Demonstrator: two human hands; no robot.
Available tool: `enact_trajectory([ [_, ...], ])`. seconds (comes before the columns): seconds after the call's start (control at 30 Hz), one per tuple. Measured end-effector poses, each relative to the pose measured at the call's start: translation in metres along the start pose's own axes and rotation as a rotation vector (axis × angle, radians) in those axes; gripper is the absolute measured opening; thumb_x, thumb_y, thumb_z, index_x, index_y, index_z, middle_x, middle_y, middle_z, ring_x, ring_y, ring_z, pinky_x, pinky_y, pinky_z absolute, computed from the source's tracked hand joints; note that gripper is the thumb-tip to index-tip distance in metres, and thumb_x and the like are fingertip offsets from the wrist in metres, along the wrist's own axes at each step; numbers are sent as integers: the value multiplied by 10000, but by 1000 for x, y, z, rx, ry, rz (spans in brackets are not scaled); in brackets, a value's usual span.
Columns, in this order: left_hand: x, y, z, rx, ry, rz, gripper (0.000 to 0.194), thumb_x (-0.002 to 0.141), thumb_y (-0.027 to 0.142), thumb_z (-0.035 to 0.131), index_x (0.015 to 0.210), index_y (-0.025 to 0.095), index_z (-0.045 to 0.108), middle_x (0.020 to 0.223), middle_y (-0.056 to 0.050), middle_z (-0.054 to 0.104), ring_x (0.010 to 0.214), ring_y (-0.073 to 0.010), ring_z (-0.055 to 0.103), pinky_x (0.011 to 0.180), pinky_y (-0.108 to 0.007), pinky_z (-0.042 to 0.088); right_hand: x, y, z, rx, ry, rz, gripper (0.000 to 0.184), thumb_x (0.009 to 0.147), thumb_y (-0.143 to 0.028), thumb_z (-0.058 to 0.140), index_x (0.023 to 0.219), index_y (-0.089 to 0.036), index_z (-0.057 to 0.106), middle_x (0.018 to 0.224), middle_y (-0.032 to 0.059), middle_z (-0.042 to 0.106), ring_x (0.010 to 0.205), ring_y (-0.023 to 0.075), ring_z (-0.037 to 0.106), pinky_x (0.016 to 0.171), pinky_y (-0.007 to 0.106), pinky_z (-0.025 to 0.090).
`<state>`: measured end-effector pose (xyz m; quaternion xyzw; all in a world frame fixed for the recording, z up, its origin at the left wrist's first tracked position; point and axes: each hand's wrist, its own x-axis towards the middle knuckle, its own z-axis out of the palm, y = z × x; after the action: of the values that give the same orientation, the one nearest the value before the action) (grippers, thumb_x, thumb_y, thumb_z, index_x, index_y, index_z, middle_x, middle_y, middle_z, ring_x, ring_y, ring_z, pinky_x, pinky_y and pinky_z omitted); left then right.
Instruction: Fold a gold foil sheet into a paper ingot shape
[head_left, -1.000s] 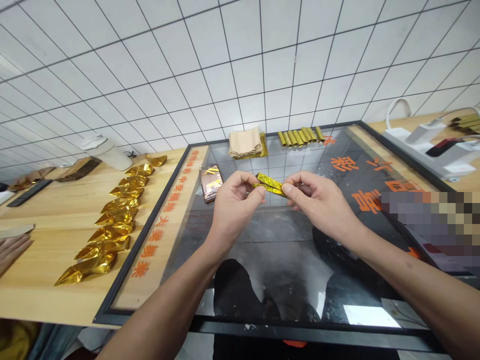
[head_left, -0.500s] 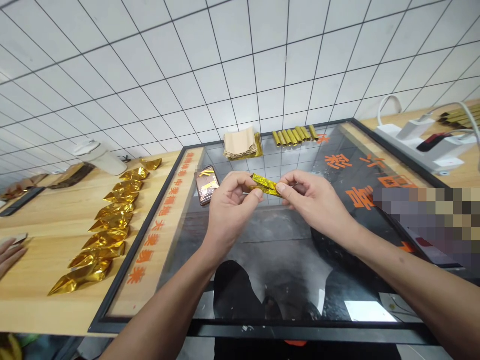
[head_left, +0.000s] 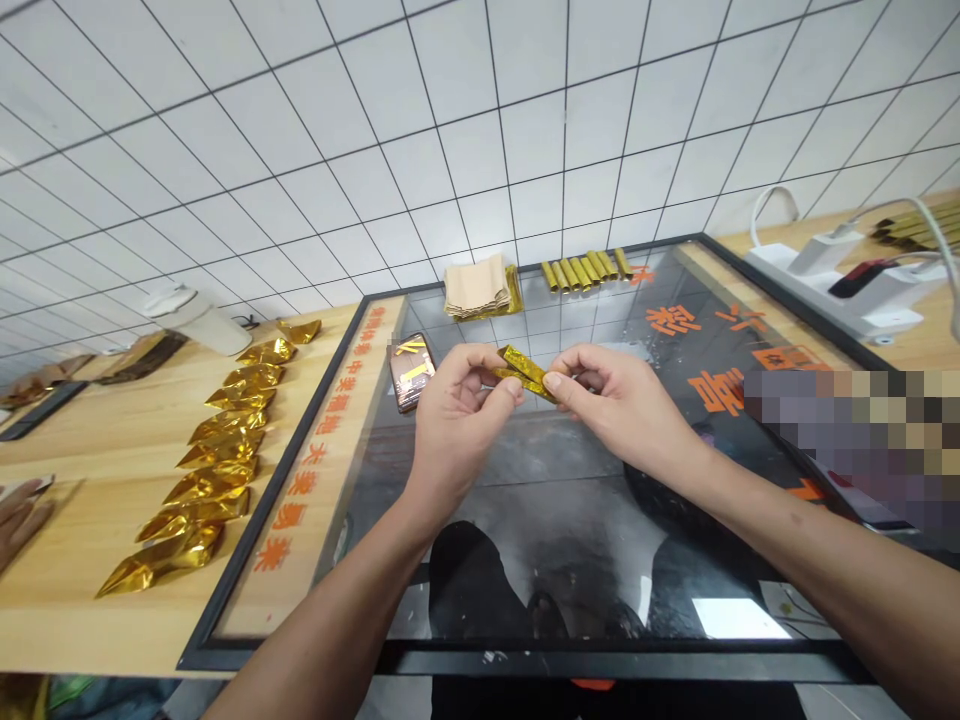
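Observation:
Between my two hands, above the dark glass panel (head_left: 555, 540), is a narrow strip of folded gold foil paper (head_left: 525, 366). My left hand (head_left: 469, 405) pinches its left end with the thumb and bent fingers. At its right end, my right hand (head_left: 600, 392) grips the foil paper between thumb and forefinger. The strip looks partly open along its length, with a fold on top. Beyond my hands lie a stack of brown-backed foil sheets (head_left: 476, 285) and a row of small gold paper rolls (head_left: 581, 271).
A phone (head_left: 411, 372) lies left of my hands. Several folded gold foil pieces (head_left: 217, 480) line the wooden table (head_left: 67, 560). Another person's hand (head_left: 19, 520) is at the far left. A white power strip (head_left: 832, 285) with cables stands at the right; a white-lidded cup (head_left: 202, 318) stands back left.
The foil strip's right end has dipped slightly and its fold shows more openly. My right hand has shifted a little left. The other person's hand at the left has moved slightly.

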<state>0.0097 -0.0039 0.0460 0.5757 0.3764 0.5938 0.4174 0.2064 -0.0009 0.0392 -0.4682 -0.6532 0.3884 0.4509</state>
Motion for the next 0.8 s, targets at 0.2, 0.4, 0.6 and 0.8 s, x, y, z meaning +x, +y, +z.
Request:
enact_trajectory([
  [0.2, -1, 0, 0, 7, -23, 16, 188, 869, 185, 805, 1004, 213, 678, 989, -18, 697, 880, -140, 698, 769, -265, 645, 1, 1, 1, 21, -1, -8, 255, 1005, -451, 708, 896, -220, 703, 728, -28, 600, 649, 146, 520, 602, 304, 390],
  [0.4, -1, 0, -1, 16, -9, 1, 248, 879, 195, 812, 1072, 219, 657, 998, -19, 723, 836, -130, 711, 775, -273, 653, 1, 1, 1, 24, -7, -28, 257, 1006, -449, 701, 888, -221, 701, 736, -20, 605, 660, 152, 518, 609, 299, 390],
  [0.6, 1, 2, 2, -20, 11, -5, 403, 816, 201, 859, 1139, 239, 622, 1021, -8, 691, 816, -130, 710, 729, -272, 656, 0, -1, 1, 44, -18, -30, 250, 1003, -439, 707, 878, -223, 695, 756, -18, 620, 671, 151, 526, 621, 298, 411],
  [0.8, 3, 6, 0, -39, -53, -113, 480, 797, 240, 872, 1236, 235, 677, 987, -5, 700, 682, -99, 670, 664, -255, 642, 1, 0, 1, 84, -50, -17, 235, 1013, -443, 695, 929, -224, 719, 839, 5, 661, 757, 171, 591, 668, 299, 489],
])
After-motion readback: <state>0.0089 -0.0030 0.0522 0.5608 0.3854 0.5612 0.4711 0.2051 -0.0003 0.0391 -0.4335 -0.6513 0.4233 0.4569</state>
